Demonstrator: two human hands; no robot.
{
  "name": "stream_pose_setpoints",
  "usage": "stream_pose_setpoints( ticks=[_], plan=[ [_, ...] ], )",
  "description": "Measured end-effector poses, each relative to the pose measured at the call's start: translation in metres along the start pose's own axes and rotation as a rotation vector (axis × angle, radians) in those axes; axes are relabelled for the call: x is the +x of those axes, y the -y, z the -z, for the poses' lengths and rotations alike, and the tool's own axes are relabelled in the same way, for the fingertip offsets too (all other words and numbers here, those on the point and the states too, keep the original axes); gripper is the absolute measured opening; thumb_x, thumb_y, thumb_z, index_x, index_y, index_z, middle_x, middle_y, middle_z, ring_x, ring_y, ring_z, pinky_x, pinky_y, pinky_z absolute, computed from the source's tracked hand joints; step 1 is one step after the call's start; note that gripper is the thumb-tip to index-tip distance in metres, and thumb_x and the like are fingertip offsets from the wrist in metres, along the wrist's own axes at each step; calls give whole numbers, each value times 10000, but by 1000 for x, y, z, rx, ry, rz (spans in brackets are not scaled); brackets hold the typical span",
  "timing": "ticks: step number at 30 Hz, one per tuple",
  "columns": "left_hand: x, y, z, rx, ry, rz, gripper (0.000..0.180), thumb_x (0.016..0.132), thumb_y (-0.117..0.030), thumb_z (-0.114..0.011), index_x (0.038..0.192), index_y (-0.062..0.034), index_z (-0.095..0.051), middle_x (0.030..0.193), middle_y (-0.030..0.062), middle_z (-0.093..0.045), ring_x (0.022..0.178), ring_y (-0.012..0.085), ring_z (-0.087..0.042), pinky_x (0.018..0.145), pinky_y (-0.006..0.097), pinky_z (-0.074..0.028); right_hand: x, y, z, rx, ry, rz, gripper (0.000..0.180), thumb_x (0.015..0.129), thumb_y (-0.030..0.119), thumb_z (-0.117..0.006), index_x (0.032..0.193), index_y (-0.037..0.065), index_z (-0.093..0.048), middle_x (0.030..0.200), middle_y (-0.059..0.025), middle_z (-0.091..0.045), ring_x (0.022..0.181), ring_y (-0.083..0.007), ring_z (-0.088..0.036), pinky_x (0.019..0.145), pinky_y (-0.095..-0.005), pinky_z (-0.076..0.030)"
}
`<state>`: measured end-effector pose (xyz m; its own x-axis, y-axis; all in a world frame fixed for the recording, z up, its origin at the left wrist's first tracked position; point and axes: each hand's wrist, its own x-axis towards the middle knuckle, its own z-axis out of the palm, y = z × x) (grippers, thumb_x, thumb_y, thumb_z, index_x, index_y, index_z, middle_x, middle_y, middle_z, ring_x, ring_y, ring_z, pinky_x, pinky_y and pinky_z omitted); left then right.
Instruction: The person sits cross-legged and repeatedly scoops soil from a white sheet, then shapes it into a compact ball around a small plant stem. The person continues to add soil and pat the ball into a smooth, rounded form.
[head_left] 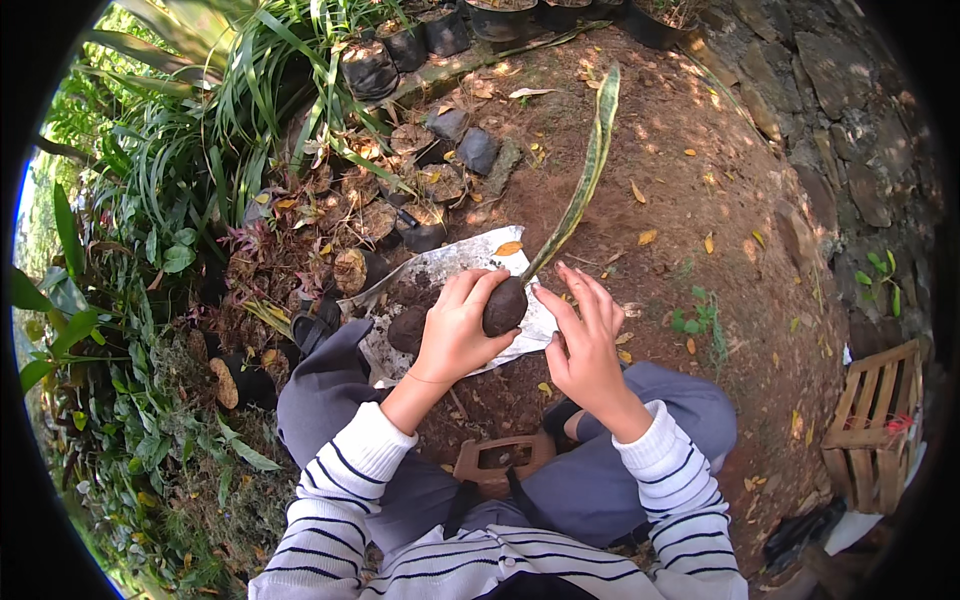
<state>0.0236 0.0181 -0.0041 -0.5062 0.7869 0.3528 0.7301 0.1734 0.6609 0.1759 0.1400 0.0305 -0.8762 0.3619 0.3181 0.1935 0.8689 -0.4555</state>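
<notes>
My left hand (455,335) grips a dark soil ball (506,306) at the base of a long narrow green leaf cutting (585,170) that stretches up and to the right. My right hand (583,335) hovers just right of the soil ball with fingers spread, its fingertips touching or nearly touching the ball. Beneath both hands lies a white plastic sheet (455,258) with dark soil on it, including a second dark lump (405,328) left of my left hand.
Small black nursery pots with dry leaves (425,195) cluster beyond the sheet, and larger black pots (420,40) line the top. Green plants (150,250) fill the left. A wooden crate (880,425) stands at the right. Bare brown earth (690,130) and stones (830,70) lie ahead.
</notes>
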Motion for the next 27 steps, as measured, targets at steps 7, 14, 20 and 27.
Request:
stream_pose_setpoints(
  ticks=[7, 14, 20, 27],
  plan=[
    [-11, 3, -2, 299, 126, -74, 645, 651, -125, -760, 1271, -132, -581, 1136, 91, -583, 1021, 288, -582, 807, 373, -557, -6, -6, -10, -7, 71, -89, 642, 708, -1, -586, 1334, 140, -588, 1500, -193, -397, 1378, -392, -352, 1091, -504, -253],
    [-12, 10, -10, 308, 138, -39, 625, 640, -89, -739, 1245, -131, -584, 1067, 90, -575, 979, 299, -592, 746, 387, -563, -16, -2, -28, -15, 214, -61, 759, 703, -3, -579, 1445, 80, -443, 1501, -199, -385, 1384, -383, -348, 1101, -511, -260],
    [8, 18, 7, -84, 64, 233, 735, 611, -257, -879, 1248, -63, -566, 1129, 186, -621, 1072, 371, -609, 928, 433, -501, -13, 1, -30, 114, 111, -50, 819, 713, -29, -556, 1498, 37, -331, 1471, -215, -396, 1350, -392, -379, 1101, -484, -289],
    [9, 18, 12, -1024, 40, 507, 600, 806, -171, -790, 1316, -40, -504, 1191, 106, -620, 1093, 219, -628, 939, 347, -515, -6, 1, -25, 34, 27, 70, 814, 724, -47, -565, 1497, 114, -371, 1472, -210, -388, 1339, -384, -380, 1061, -494, -305]
  ],
)
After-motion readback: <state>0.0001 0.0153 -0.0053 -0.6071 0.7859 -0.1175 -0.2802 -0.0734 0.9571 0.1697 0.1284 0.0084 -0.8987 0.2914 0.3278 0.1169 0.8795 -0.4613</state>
